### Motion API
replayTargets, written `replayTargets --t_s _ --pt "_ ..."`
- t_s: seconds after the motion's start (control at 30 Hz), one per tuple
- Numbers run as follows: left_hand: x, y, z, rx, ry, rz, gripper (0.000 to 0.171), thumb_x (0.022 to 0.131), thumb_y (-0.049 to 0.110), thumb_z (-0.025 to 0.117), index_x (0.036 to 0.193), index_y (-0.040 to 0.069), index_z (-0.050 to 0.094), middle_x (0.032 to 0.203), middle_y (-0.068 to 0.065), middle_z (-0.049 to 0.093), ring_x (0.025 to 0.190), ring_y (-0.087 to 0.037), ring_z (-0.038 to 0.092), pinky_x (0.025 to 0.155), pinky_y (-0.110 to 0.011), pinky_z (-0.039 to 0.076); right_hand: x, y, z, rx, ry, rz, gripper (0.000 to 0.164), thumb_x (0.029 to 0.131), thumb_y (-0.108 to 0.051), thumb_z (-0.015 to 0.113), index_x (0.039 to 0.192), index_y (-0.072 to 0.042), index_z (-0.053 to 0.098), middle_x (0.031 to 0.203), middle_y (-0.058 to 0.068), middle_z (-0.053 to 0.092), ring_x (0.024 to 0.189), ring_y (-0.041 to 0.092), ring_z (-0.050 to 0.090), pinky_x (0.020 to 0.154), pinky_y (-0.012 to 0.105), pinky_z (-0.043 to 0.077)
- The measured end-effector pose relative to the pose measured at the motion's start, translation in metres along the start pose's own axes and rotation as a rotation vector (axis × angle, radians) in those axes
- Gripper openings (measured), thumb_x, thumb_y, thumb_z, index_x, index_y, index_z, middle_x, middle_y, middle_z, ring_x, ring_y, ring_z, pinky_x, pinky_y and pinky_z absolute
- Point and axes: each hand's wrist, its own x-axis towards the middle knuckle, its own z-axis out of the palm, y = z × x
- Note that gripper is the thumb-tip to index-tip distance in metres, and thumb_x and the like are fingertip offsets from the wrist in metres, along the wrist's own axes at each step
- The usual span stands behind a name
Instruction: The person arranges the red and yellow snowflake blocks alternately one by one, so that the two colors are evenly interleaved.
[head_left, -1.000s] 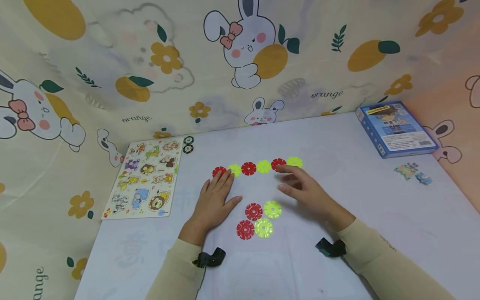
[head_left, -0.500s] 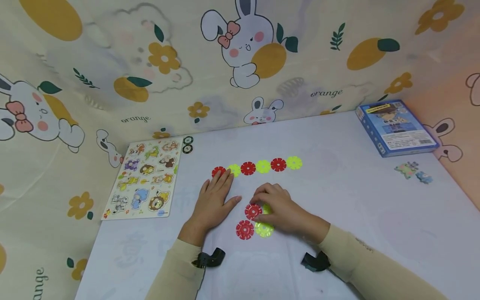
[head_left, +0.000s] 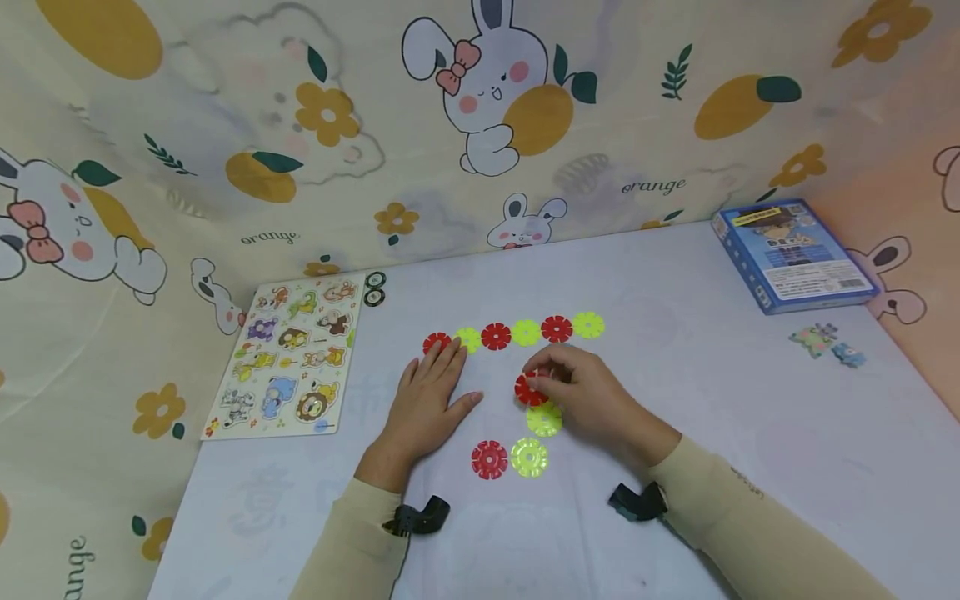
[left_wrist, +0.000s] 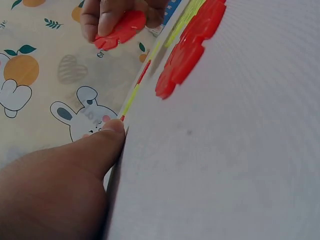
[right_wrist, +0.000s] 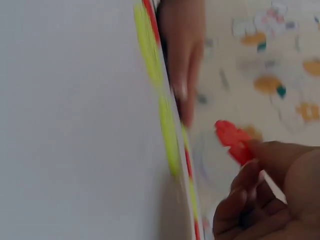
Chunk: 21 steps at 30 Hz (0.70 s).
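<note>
My right hand [head_left: 588, 396] pinches a red notched plastic disc [head_left: 532, 388] between thumb and fingers, lifted above the table; the right wrist view shows that red disc [right_wrist: 234, 140] at the fingertips. A yellow-green disc [head_left: 544, 420] lies just below it. Nearer me are another red disc [head_left: 490, 460] and a yellow-green disc [head_left: 529, 457], side by side. My left hand [head_left: 430, 404] lies flat, fingers straight, its fingertips at the left end of a row of alternating discs. That row holds a red disc [head_left: 497, 337] and a yellow-green disc [head_left: 588, 325] at its right end.
An animal picture board [head_left: 292, 358] lies on the left, with two small black rings [head_left: 376, 289] by its corner. At the back right sits a blue box [head_left: 795, 257], small puzzle pieces [head_left: 825, 343] in front. A printed cloth [head_left: 450, 108] hangs behind the table.
My right hand moved from the row's right end down to the near discs, took hold of a red disc and lifted it up and rightward. The left hand has stayed in place.
</note>
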Motion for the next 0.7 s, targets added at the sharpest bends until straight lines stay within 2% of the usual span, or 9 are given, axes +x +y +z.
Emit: replayTargets --t_s 0.13,0.3,0.47,0.57,0.63,0.7 --pt "0.000 0.000 0.001 -0.007 -0.006 0.008 0.077 0.092 0.063 0.041 0.153 0.021 0.024 0.158 0.005 0.015 0.144 -0.021 0.006 0.111 -0.052 0.010 0.007 0.012 -0.035 0.008 0.087 0.062 0.018 0.091 -0.027 0.067 0.109 -0.025 0.064 0.097 -0.003 0.060 0.081 0.022 0.056 0.061 0.033 0.053" --pt "0.000 0.001 0.001 -0.009 -0.010 0.010 0.078 0.091 0.065 0.040 0.153 0.021 0.024 0.158 0.005 0.014 0.144 -0.021 0.006 0.111 -0.052 0.010 0.008 0.038 -0.080 0.023 0.207 0.222 0.026 0.095 -0.031 0.061 0.119 -0.022 0.060 0.111 0.002 0.055 0.098 0.024 0.052 0.074 0.032 0.054" --pt "-0.001 0.000 0.001 -0.003 -0.007 0.005 0.078 0.091 0.066 0.040 0.153 0.022 0.023 0.158 0.006 0.014 0.144 -0.020 0.005 0.111 -0.053 0.009 0.006 0.061 -0.104 -0.016 0.295 0.349 0.034 0.095 -0.039 0.058 0.125 -0.023 0.057 0.116 0.003 0.052 0.103 0.024 0.049 0.078 0.026 0.052" --pt "-0.001 -0.001 0.002 0.003 -0.001 0.005 0.078 0.091 0.066 0.039 0.153 0.022 0.024 0.159 0.006 0.013 0.144 -0.020 0.005 0.111 -0.053 0.009 0.006 0.066 -0.108 -0.069 0.311 0.358 0.036 0.096 -0.037 0.057 0.129 -0.024 0.056 0.119 0.003 0.051 0.104 0.025 0.048 0.080 0.029 0.051" --pt "-0.001 -0.001 0.002 0.004 0.003 0.007 0.078 0.091 0.065 0.039 0.153 0.022 0.024 0.158 0.006 0.014 0.144 -0.021 0.005 0.111 -0.053 0.009 0.006 0.066 -0.108 -0.124 0.305 0.333 0.036 0.096 -0.033 0.058 0.130 -0.021 0.056 0.122 0.004 0.049 0.106 0.026 0.049 0.082 0.035 0.051" --pt "-0.001 -0.001 0.001 0.001 0.003 0.008 0.078 0.091 0.065 0.040 0.153 0.021 0.025 0.158 0.005 0.015 0.144 -0.021 0.006 0.111 -0.053 0.009 0.007 0.064 -0.109 -0.220 0.261 0.283 0.037 0.096 -0.027 0.060 0.131 -0.017 0.056 0.126 0.007 0.048 0.110 0.029 0.048 0.086 0.043 0.049"
